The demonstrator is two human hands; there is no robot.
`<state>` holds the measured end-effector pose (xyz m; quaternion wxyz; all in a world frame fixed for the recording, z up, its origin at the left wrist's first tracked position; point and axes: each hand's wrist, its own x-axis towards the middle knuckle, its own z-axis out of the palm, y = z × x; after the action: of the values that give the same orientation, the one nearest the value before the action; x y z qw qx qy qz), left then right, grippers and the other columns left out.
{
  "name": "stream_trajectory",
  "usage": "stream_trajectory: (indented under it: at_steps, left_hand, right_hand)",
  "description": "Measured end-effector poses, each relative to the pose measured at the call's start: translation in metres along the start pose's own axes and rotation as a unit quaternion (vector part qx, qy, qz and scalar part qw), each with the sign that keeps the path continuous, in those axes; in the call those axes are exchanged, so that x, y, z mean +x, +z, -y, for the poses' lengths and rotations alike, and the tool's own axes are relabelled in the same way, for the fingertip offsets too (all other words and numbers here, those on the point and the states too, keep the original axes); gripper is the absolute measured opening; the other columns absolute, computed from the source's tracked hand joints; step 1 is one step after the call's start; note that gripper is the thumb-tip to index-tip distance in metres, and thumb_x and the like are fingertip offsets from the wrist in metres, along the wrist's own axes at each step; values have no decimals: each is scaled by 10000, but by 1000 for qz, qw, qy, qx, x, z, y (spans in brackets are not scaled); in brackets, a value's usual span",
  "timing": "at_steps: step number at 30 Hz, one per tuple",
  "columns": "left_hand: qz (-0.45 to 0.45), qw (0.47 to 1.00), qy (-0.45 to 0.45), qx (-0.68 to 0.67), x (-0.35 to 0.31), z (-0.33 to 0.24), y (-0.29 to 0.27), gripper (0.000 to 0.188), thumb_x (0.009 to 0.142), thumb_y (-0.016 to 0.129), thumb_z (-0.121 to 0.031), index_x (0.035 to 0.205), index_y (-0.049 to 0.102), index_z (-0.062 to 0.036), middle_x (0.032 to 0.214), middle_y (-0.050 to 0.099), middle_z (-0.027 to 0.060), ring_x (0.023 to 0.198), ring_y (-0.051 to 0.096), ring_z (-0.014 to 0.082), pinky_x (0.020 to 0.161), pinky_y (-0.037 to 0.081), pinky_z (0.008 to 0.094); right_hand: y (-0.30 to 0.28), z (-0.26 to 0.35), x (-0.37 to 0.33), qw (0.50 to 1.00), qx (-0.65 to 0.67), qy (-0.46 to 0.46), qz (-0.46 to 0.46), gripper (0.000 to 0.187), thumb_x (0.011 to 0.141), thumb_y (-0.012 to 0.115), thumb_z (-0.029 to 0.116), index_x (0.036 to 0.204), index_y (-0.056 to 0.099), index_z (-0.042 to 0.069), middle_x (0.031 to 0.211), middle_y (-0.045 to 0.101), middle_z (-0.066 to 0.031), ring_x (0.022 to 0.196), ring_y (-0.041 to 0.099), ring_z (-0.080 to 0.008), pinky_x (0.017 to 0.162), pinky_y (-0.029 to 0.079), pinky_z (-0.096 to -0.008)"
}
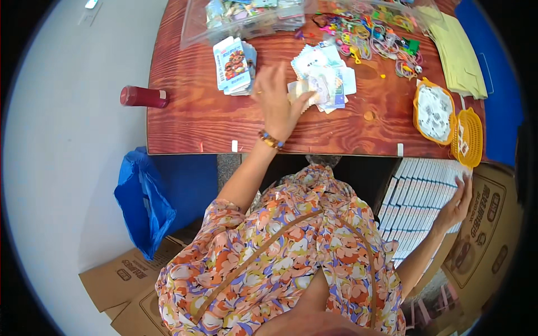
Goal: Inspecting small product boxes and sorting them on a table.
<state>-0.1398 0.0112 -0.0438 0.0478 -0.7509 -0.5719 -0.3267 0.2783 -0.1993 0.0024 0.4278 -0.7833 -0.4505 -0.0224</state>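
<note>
Over the wooden table, my left hand point(276, 103) is open, its fingers spread and slightly blurred. It lies between a stack of flat, printed card boxes point(234, 66) on its left and a loose pile of pale, patterned cards point(325, 78) on its right. The thumb reaches the near edge of the card pile; whether it touches is unclear. Down at the right, my right hand point(457, 206) has its fingers stretched out at the side of a carton filled with rows of slim white boxes point(414, 193). Nothing is visible in its grasp.
Clear plastic bins point(196, 25) and colourful hair ties point(364, 39) occupy the table's far side. A yellow basket point(420, 120) of small white packets sits right, beside yellow sheets point(459, 59). A red bottle point(144, 97) is left; a blue bag point(137, 207) hangs below.
</note>
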Motion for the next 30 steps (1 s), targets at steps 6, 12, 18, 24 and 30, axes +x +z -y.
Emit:
stream_trajectory:
  at_steps: [6,12,18,24,30]
  left_hand:
    - [-46,955,-280,88,40,106,-42,1057,709,800,-548,1486,306,-28,1425,414,232,1332,359,425,1053,283,583]
    - [22,968,-237,76,29,111,-43,1070,713,803,-465,1521,249,-36,1464,405,226,1332,402,432,1051,312,624]
    - [1,977,-148,152,21,86,-48,1037,714,806,-367,1530,252,-46,1527,348,209,1419,322,394,1123,246,624]
    - [94,991,79,-51,11,16,-82,1063,680,813,-291,1504,229,42,1486,396,214,1385,386,367,1155,233,555]
    - [173,979,87,-66,-10,-14,-75,1115,649,854,-289,1507,226,47,1440,421,210,1389,359,367,1157,224,528]
  right_hand:
    - [96,93,2,953,165,-89,240,296,993,506,-8,1273,601,7,1195,664,-113,968,691,-194,854,530,-301]
    - [142,137,-16,907,170,-240,302,312,923,541,-69,1217,609,10,1123,677,-142,882,707,-205,790,540,-288]
    - [160,136,-25,878,187,-210,388,293,935,540,-53,1215,615,-3,1092,684,-142,846,710,-211,760,546,-291]
    - [193,198,-2,796,406,14,448,278,974,573,75,1231,616,-23,1093,683,-73,957,663,-134,804,519,-266]
    - [218,215,19,710,418,14,567,299,961,602,85,1237,613,-28,1071,680,-35,937,627,-68,784,512,-239]
